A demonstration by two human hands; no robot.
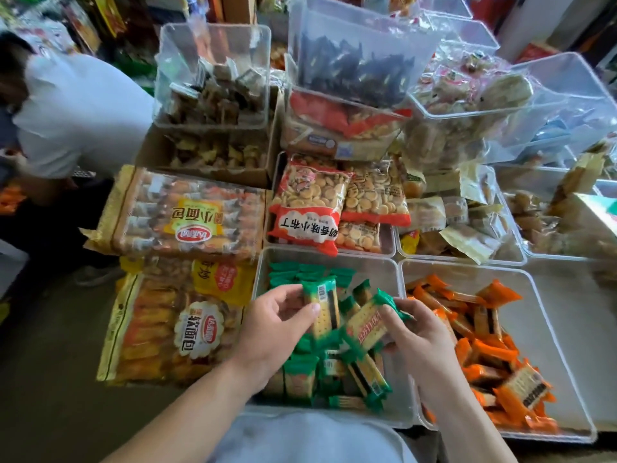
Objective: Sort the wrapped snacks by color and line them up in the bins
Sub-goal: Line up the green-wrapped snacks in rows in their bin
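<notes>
A clear bin (pixel 397 416) in front of me holds several green-wrapped cracker snacks, some lined up at its far left corner (pixel 293 274), others loose in a pile (pixel 354 372). My left hand (pixel 270 325) pinches one green snack (pixel 322 307) upright above the pile. My right hand (pixel 419 332) grips another green snack (pixel 369 324), tilted, just to the right of the first. To the right, a second clear bin (pixel 561 362) contains several orange-wrapped snacks (pixel 484 349) in a loose heap.
Large bread bags (pixel 187 215) lie left of the green bin. Red biscuit bags (pixel 310 198) sit in a bin behind it. More clear bins of dark and pale snacks (pixel 360 71) stand further back. A person in a white shirt (pixel 76 111) bends over at the left.
</notes>
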